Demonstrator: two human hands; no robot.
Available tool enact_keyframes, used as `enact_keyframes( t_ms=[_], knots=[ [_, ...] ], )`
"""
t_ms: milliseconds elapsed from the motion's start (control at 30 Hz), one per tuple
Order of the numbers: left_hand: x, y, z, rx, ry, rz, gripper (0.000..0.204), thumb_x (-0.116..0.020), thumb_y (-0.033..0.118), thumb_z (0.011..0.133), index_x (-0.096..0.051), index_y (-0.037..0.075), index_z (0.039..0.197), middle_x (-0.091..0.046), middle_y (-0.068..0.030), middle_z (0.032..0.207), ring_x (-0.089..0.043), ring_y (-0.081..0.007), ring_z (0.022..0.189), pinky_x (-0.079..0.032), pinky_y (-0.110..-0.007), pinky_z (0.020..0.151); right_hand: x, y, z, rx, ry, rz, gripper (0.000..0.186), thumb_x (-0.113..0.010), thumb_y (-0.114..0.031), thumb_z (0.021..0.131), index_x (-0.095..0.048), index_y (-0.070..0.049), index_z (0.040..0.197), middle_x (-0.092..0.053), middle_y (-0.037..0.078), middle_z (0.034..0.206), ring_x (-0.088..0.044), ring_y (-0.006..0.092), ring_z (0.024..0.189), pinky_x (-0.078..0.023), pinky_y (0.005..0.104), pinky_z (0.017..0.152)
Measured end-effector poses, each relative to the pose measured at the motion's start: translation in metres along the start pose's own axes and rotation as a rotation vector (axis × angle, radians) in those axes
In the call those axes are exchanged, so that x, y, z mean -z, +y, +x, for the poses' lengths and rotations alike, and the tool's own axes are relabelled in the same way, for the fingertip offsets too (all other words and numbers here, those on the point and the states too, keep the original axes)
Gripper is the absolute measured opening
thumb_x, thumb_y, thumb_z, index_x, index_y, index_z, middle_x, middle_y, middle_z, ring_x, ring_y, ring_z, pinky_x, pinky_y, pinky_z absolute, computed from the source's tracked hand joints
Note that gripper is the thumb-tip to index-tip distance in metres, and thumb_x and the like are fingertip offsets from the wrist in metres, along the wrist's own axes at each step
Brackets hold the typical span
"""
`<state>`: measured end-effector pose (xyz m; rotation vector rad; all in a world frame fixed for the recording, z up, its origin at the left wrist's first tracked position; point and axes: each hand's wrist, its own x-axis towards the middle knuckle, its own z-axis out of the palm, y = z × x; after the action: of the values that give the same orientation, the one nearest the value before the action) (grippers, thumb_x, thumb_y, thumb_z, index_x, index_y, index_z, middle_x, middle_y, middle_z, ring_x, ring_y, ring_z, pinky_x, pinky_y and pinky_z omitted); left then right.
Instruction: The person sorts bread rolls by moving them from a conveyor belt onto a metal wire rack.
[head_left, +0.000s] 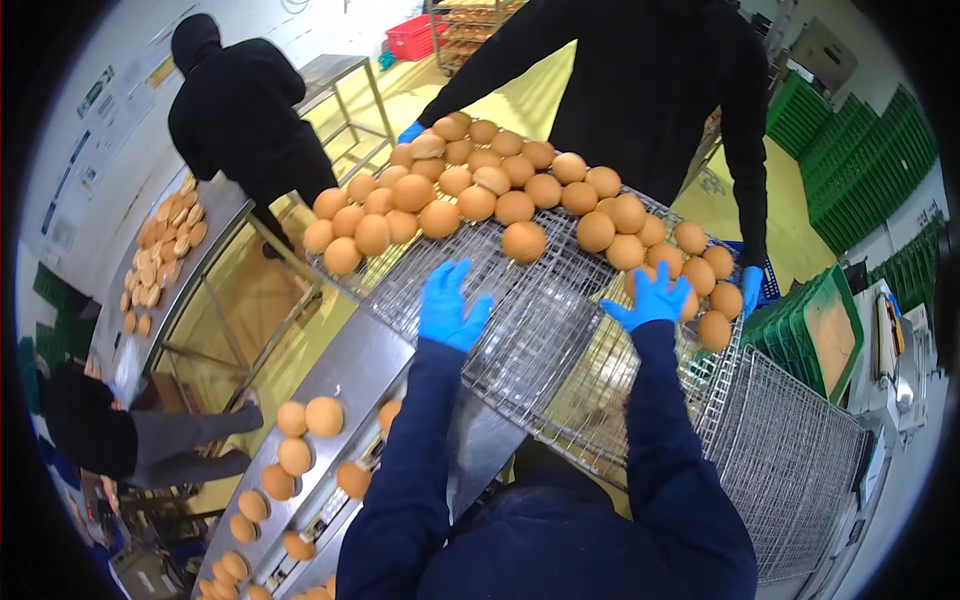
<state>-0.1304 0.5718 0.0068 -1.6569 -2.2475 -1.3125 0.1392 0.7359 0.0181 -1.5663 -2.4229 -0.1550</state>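
Round golden-brown buns [523, 241] cover much of the far and right parts of a wire rack [505, 320]. My left hand [450, 310] is spread open in a blue glove over the bare wire, below a lone bun. My right hand [650, 300] is open too, fingers raised beside the buns on the rack's right. A co-worker [650, 80] in black stands across, with blue-gloved hands [752, 285] at both sides of the rack. More buns [294, 456] lie on a metal conveyor [340, 380] at lower left.
A person [240, 120] in black stands by a left steel table [215, 230] holding buns; another [95, 430] is at lower left. Green crates [815, 330] and upright wire racks [780, 470] stand at right. A red crate [408, 38] and trolley [468, 30] are at the back.
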Motion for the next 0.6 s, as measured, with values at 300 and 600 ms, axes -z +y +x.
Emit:
enact_keyframes(
  t_ms=[300, 600],
  knots=[
    [-0.142, -0.005, 0.089, 0.060, -0.434, 0.358, 0.070, -0.069, 0.044, 0.073, -0.045, 0.018, 0.134, -0.041, -0.0223, 0.132, -0.039, -0.0423, 0.122, -0.035, -0.048, 0.102, -0.020, 0.015, 0.031, -0.503, -0.350, -0.052, 0.103, -0.064, -0.080, 0.056, -0.046, -0.017, 0.136, -0.024, 0.012, 0.149, -0.020, 0.0558, 0.130, -0.024, 0.0712, 0.097],
    [-0.016, 0.027, -0.102, 0.065, -0.112, 0.041, 0.058, -0.071, 0.037, 0.071, -0.056, 0.012, 0.122, -0.048, -0.0210, 0.123, -0.048, -0.0410, 0.109, -0.043, -0.048, 0.093, -0.026, -0.004, 0.008, -0.325, -0.364, -0.034, 0.099, -0.064, -0.077, 0.058, -0.053, -0.008, 0.128, -0.034, 0.019, 0.145, -0.032, 0.0456, 0.129, -0.030, 0.0588, 0.101]
  ],
)
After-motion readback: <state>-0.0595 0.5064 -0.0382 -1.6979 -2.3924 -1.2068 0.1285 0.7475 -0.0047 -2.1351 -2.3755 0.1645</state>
